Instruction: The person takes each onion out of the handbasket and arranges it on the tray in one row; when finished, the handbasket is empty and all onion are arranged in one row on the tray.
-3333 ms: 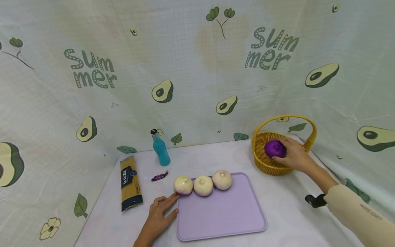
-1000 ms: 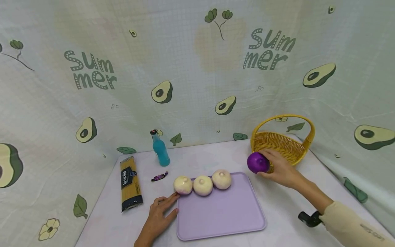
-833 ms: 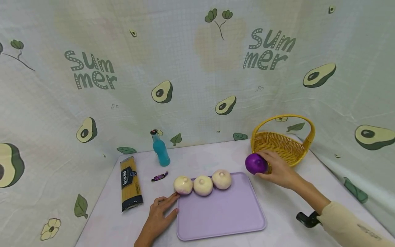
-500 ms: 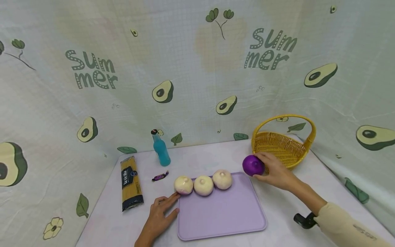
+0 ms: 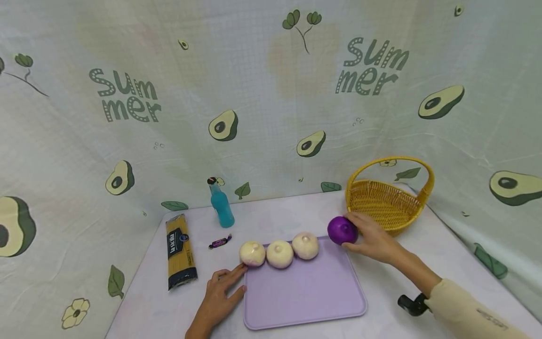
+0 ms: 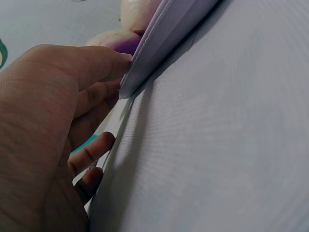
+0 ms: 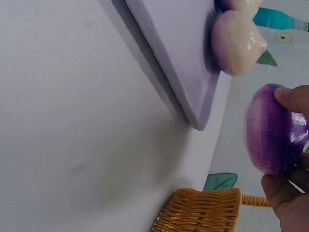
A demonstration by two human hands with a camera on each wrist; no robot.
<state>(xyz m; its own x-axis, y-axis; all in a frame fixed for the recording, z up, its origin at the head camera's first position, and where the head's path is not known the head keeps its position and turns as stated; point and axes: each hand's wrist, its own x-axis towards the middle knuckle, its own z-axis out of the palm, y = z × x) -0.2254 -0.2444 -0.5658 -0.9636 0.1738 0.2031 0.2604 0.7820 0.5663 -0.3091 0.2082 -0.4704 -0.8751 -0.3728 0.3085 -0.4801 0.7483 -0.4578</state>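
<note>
My right hand (image 5: 374,239) grips a round purple onion (image 5: 342,230) with a small nub on top, holding it above the far right corner of the lilac tray (image 5: 305,296). In the right wrist view the onion (image 7: 273,130) has a paler pinkish side, with thumb and fingers on opposite sides and a gap to the tray corner. Three cream onion-like bulbs (image 5: 279,254) with purplish undersides sit in a row along the tray's far edge. My left hand (image 5: 219,297) rests at the tray's left edge, fingertips touching the rim near the leftmost bulb.
A yellow wicker basket (image 5: 387,205) with a tall handle stands at the back right, close behind my right hand. A blue bottle (image 5: 222,207), a purple-wrapped candy (image 5: 219,242) and a spaghetti pack (image 5: 179,254) are on the table's left side. A printed cloth hangs behind.
My right hand has lifted the purple onion out of the basket and carried it left and nearer, to the tray's far right corner. The left hand and the bulbs have stayed put.
</note>
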